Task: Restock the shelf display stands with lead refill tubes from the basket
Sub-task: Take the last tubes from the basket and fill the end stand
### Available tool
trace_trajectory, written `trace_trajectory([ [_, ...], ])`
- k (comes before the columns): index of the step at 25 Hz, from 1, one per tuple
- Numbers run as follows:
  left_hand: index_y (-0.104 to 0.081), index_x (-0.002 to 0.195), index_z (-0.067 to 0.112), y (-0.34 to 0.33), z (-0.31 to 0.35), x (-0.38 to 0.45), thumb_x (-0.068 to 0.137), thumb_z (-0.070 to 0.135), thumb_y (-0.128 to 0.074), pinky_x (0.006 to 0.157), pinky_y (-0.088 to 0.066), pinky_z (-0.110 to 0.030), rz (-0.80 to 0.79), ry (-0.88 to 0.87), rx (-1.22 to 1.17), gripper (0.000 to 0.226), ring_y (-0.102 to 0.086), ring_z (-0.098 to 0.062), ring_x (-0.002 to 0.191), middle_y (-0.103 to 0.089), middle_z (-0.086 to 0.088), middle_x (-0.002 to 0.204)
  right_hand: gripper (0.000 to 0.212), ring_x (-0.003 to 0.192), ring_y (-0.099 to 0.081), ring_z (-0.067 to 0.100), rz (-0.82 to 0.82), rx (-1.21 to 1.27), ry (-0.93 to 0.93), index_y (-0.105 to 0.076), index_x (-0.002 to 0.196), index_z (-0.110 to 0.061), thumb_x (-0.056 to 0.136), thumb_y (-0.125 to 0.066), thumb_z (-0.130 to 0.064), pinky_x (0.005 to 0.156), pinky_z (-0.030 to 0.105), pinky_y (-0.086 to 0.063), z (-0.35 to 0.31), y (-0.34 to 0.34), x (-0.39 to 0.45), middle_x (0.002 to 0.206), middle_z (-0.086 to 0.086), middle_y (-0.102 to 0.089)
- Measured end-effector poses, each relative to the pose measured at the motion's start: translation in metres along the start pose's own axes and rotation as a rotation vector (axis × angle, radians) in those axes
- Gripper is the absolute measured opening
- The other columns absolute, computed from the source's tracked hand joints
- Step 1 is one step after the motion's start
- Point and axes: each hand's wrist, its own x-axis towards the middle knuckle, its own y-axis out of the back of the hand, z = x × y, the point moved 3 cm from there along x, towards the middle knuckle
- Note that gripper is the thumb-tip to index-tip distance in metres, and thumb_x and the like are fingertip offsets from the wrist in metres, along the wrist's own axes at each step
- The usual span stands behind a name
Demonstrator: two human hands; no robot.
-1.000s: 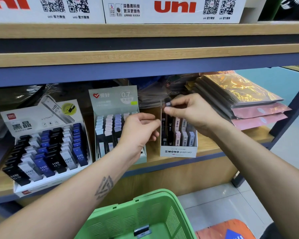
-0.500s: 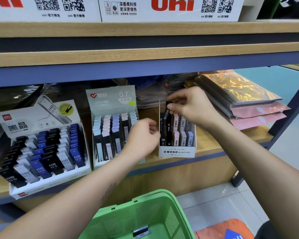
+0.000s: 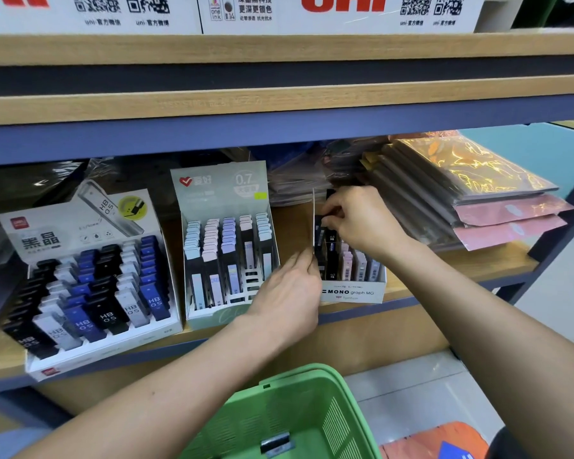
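Black refill tube (image 3: 329, 226) pinched by right hand (image 3: 362, 223) over MONO stand (image 3: 353, 293); left hand (image 3: 289, 293) pinching stand's side flap.

Head cam, close, angled down at shelf (image 3: 444, 276).

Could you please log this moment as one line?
step: restocking MONO box | right hand: slotting black tube in | left hand: pinching box's left wall | basket: below
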Motion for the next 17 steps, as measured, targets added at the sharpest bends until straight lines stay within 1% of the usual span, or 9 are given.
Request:
trace_trajectory([
  [3, -0.017, 0.156, -0.003, 0.002, 0.000, 0.000, 0.090, 0.002, -0.052, 0.123, -0.017, -0.036, -0.007, -0.015, 0.012, 0.075, -0.018, -0.030, 0.151, -0.016, -0.018, 0.163, 0.010, 0.084, -0.067, 0.023, -0.032, -0.069, 0.044, -0.078, 0.093, -0.011, 0.093, -0.068, -0.011, 0.076, 0.035, -0.055, -0.004, -0.005, 0.002, 0.094, 0.006, -0.073],
  [5, -0.020, 0.155, -0.003, 0.004, 0.001, 0.000, 0.089, 0.003, -0.052, 0.124, -0.018, -0.037, -0.009, -0.021, 0.011, 0.073, -0.020, -0.030, 0.150, -0.019, -0.018, 0.162, 0.013, 0.084, -0.067, 0.025, -0.051, -0.105, 0.064, -0.078, 0.092, -0.010, 0.093, -0.066, -0.010, 0.078, 0.040, -0.057, -0.008, -0.007, 0.002, 0.092, 0.008, -0.073],
  [6, -0.022, 0.154, -0.003, 0.005, 0.001, 0.000, 0.089, 0.003, -0.053, 0.124, -0.020, -0.036, -0.009, -0.024, 0.013, 0.072, -0.022, -0.031, 0.150, -0.021, -0.018, 0.161, 0.013, 0.084, -0.068, 0.025, -0.051, -0.110, 0.062, -0.078, 0.093, -0.010, 0.093, -0.065, -0.009, 0.079, 0.039, -0.057, -0.008, -0.006, 0.002, 0.093, 0.009, -0.073],
  [8, -0.027, 0.152, -0.004, 0.005, 0.000, 0.001, 0.088, 0.002, -0.053, 0.122, -0.023, -0.036, 0.001, -0.029, 0.010, 0.069, -0.027, -0.030, 0.147, -0.027, -0.018, 0.158, 0.012, 0.084, -0.066, 0.020, -0.038, -0.094, 0.041, -0.078, 0.098, -0.011, 0.094, -0.066, -0.010, 0.077, 0.032, -0.054, -0.008, -0.003, 0.002, 0.097, 0.007, -0.073],
  [10, -0.033, 0.149, -0.003, 0.006, -0.001, 0.002, 0.087, 0.000, -0.051, 0.121, -0.027, -0.036, 0.029, -0.035, -0.017, 0.066, -0.032, -0.029, 0.143, -0.033, -0.016, 0.153, 0.013, 0.083, -0.059, 0.010, -0.012, -0.053, 0.013, -0.078, 0.102, -0.010, 0.094, -0.068, -0.010, 0.075, 0.024, -0.046, -0.008, 0.003, 0.001, 0.101, 0.004, -0.073],
  [12, -0.038, 0.145, -0.001, 0.009, -0.001, -0.001, 0.086, -0.002, -0.050, 0.118, -0.033, -0.037, 0.058, -0.045, -0.039, 0.061, -0.037, -0.028, 0.139, -0.038, -0.013, 0.147, 0.013, 0.083, -0.055, 0.006, 0.012, 0.002, -0.032, -0.078, 0.103, -0.010, 0.093, -0.070, -0.011, 0.076, 0.022, -0.043, -0.008, 0.013, 0.000, 0.100, 0.001, -0.072],
  [14, -0.045, 0.138, 0.001, 0.015, 0.001, -0.007, 0.086, -0.003, -0.050, 0.113, -0.037, -0.037, 0.096, -0.071, -0.051, 0.052, -0.041, -0.026, 0.131, -0.042, -0.010, 0.139, 0.012, 0.082, -0.058, 0.007, 0.043, 0.035, -0.074, -0.078, 0.101, -0.010, 0.092, -0.071, -0.012, 0.075, 0.021, -0.044, -0.008, 0.022, -0.004, 0.092, -0.003, -0.068],
  [16, -0.052, 0.125, 0.007, 0.023, 0.005, -0.020, 0.087, -0.002, -0.049, 0.104, -0.043, -0.037, 0.122, -0.091, -0.067, 0.039, -0.045, -0.023, 0.119, -0.046, -0.005, 0.126, 0.009, 0.078, -0.063, 0.007, 0.069, 0.081, -0.112, -0.079, 0.097, -0.012, 0.091, -0.071, -0.012, 0.073, 0.023, -0.050, -0.009, 0.028, -0.012, 0.086, -0.006, -0.068],
  [17, -0.053, 0.118, 0.009, 0.025, 0.007, -0.028, 0.088, -0.001, -0.048, 0.100, -0.045, -0.038, 0.109, -0.097, -0.066, 0.032, -0.046, -0.022, 0.114, -0.046, -0.004, 0.119, 0.009, 0.076, -0.067, 0.006, 0.061, 0.120, -0.127, -0.078, 0.094, -0.013, 0.090, -0.071, -0.011, 0.073, 0.023, -0.054, -0.011, 0.028, -0.018, 0.082, -0.007, -0.070],
])
